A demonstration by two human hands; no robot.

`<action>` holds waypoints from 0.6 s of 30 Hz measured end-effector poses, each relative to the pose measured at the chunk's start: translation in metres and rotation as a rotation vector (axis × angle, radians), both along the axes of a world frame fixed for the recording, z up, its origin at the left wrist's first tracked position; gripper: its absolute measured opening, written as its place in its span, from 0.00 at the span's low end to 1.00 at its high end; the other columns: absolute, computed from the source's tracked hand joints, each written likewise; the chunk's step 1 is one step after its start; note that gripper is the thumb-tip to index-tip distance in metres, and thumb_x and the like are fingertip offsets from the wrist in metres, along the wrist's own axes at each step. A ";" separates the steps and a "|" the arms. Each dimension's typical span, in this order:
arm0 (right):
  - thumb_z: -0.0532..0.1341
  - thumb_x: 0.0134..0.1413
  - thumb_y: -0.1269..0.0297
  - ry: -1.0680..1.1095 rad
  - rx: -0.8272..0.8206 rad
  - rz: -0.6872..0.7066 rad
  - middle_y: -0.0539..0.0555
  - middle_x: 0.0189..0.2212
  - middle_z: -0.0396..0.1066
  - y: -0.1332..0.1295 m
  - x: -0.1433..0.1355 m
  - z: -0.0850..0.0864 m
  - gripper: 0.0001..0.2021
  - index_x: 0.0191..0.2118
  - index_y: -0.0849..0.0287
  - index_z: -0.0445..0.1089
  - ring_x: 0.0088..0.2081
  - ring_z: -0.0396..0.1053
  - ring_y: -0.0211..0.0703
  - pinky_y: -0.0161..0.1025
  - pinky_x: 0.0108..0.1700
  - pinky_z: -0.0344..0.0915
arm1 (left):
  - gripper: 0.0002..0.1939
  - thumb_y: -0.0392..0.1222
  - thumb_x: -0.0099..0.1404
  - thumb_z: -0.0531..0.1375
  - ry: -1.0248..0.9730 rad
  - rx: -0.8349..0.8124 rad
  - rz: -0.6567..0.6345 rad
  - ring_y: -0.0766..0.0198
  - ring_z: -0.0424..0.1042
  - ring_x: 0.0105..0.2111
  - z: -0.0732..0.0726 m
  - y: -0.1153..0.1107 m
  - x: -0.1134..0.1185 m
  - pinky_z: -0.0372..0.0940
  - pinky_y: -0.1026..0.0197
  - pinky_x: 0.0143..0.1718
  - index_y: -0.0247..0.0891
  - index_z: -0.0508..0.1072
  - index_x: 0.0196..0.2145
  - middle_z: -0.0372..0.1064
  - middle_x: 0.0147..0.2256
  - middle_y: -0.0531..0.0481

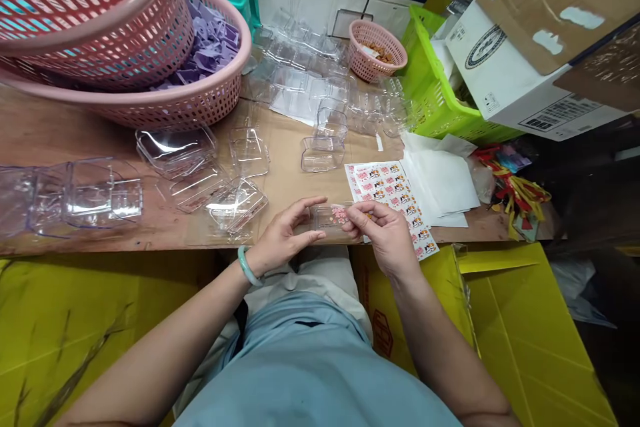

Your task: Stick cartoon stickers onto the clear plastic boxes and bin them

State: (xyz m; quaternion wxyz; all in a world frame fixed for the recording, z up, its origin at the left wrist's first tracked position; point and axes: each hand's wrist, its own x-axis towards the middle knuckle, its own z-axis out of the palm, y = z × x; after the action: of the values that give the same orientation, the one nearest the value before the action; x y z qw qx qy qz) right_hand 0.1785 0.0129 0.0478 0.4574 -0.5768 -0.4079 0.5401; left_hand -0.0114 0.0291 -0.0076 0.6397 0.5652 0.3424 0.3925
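Observation:
My left hand [283, 237], with a pale green bangle at the wrist, grips the left end of a small clear plastic case [325, 216] between thumb and fingers. Against the right part of the case lies a sticker [339, 211] with pink lettering. My right hand [385, 233] pinches the sticker's right edge with thumb and forefinger; whether it grips the case too is unclear. Beside the right hand are sticker sheets [387, 190] printed with pink letters and cartoon cats. Several more clear cases [237, 203] lie to the left of my hands.
Pink baskets [220, 90], one with purple pieces [210, 40], stand at the left. Behind are clear cases [323, 153], a small pink basket [363, 63] and a green crate [437, 100]. White paper [443, 187] and coloured ribbons [523, 190] lie right. The table edge is close to me.

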 end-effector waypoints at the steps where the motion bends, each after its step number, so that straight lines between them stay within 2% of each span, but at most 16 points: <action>1: 0.69 0.46 0.56 -0.006 -0.040 0.039 0.50 0.20 0.75 -0.001 -0.001 0.001 0.12 0.30 0.59 0.75 0.19 0.67 0.32 0.29 0.23 0.65 | 0.27 0.40 0.60 0.63 0.011 0.010 -0.004 0.52 0.62 0.59 0.000 0.001 -0.001 0.57 0.50 0.61 0.42 0.66 0.57 0.62 0.59 0.44; 4: 0.70 0.44 0.54 -0.043 -0.111 0.078 0.51 0.20 0.75 -0.002 -0.002 0.002 0.14 0.31 0.60 0.74 0.17 0.65 0.31 0.28 0.19 0.62 | 0.29 0.42 0.59 0.64 0.032 0.037 -0.027 0.52 0.65 0.57 -0.004 0.002 -0.003 0.60 0.51 0.59 0.42 0.66 0.58 0.63 0.58 0.43; 9: 0.70 0.43 0.52 -0.109 -0.135 0.082 0.51 0.21 0.76 -0.002 -0.001 0.003 0.16 0.31 0.60 0.74 0.16 0.64 0.30 0.27 0.17 0.58 | 0.30 0.42 0.58 0.65 0.060 0.113 -0.033 0.53 0.65 0.57 -0.011 0.005 -0.004 0.62 0.51 0.58 0.41 0.65 0.59 0.64 0.58 0.41; 18: 0.69 0.45 0.53 -0.170 -0.136 0.143 0.51 0.22 0.76 0.001 0.000 0.005 0.13 0.32 0.58 0.75 0.15 0.61 0.29 0.27 0.16 0.53 | 0.31 0.41 0.56 0.66 0.087 0.133 -0.064 0.53 0.69 0.53 -0.007 0.012 -0.007 0.64 0.52 0.55 0.39 0.67 0.58 0.67 0.55 0.40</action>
State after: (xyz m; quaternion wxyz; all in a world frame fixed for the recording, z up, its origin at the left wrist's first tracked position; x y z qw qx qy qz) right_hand 0.1784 0.0136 0.0528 0.3414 -0.6194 -0.4479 0.5470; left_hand -0.0188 0.0411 -0.0141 0.5974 0.6337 0.3246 0.3689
